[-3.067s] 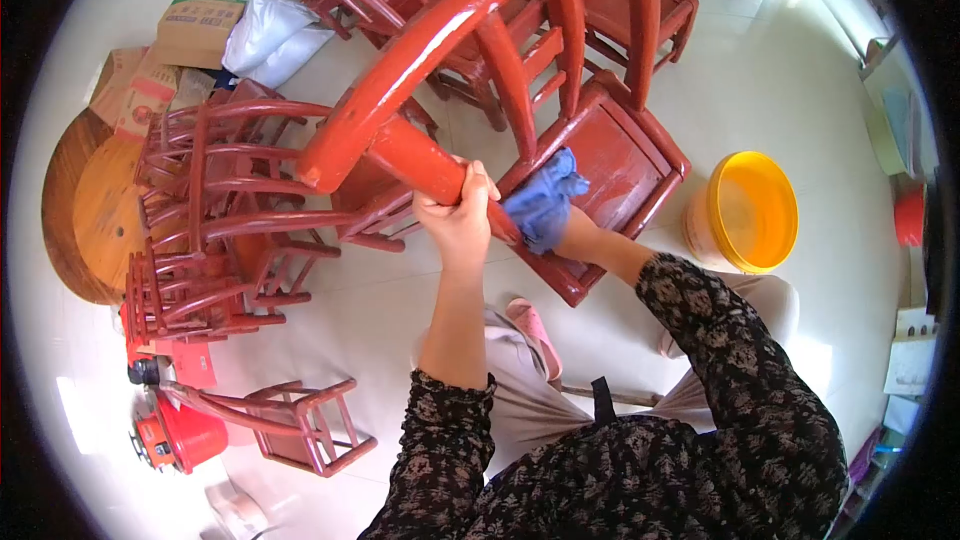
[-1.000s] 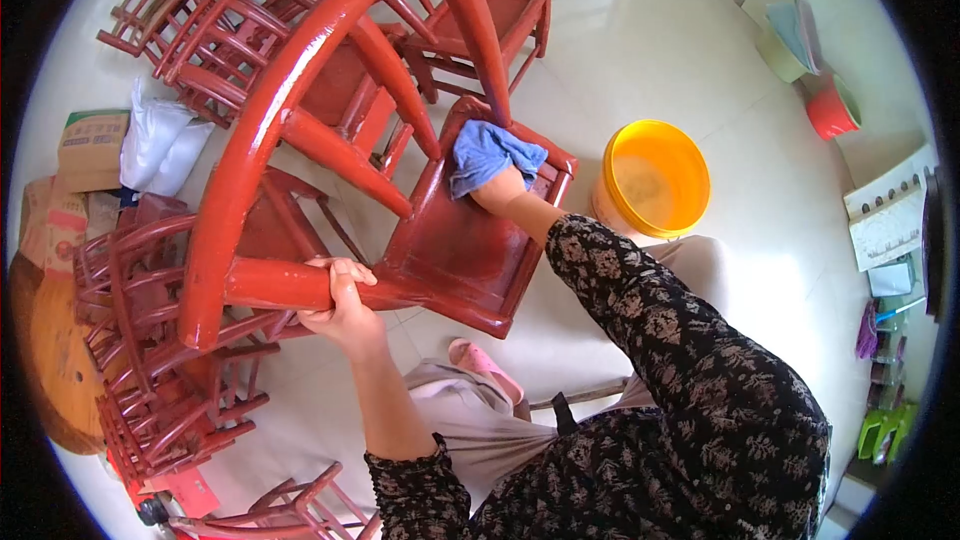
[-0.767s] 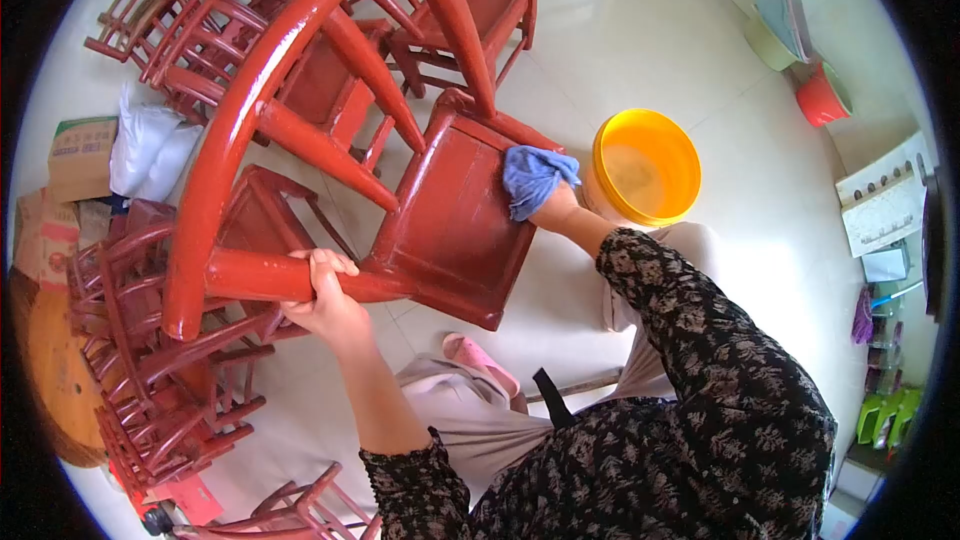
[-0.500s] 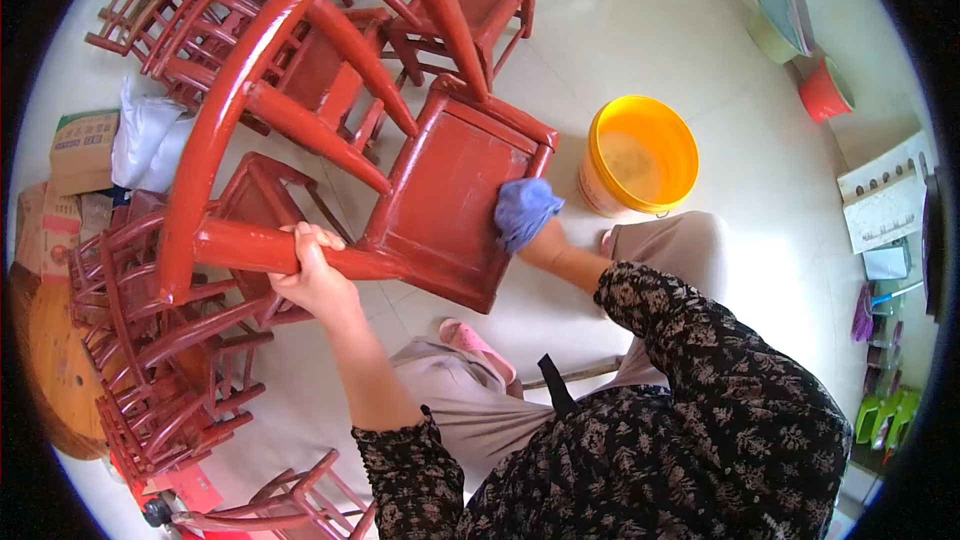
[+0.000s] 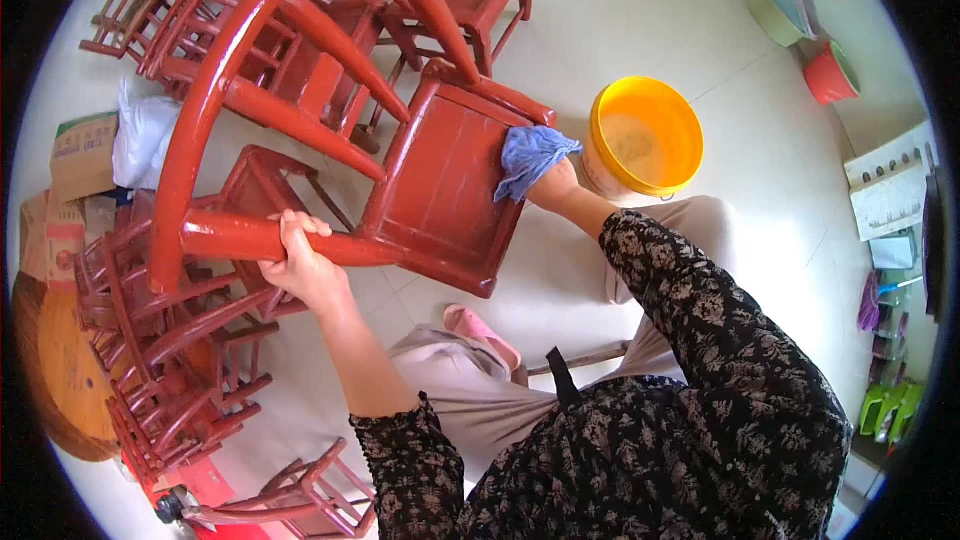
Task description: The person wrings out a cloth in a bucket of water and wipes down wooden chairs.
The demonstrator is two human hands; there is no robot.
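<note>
Red chair (image 5: 440, 190), near yellow bucket (image 5: 648, 140): likely rigid, moderately heavy, slick if damp. Grip a backrest post (image 5: 235, 237). Left hand (image 5: 312, 275): fingers wrapped around post. Right hand (image 5: 556, 186): fingers bunched on blue cloth (image 5: 530, 155) at seat edge.

The cloth (image 5: 531, 158) is at the right edge of the seat (image 5: 445, 175), 1 bucket (image 5: 672, 120) farther right.

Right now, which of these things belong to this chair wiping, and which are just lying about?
In the job:
blue cloth, in the right hand
red chair, gripped by the left hand
yellow bucket, probably, standing nearby

Just lying about:
cardboard box
white bag
round wooden board
red tub
</note>
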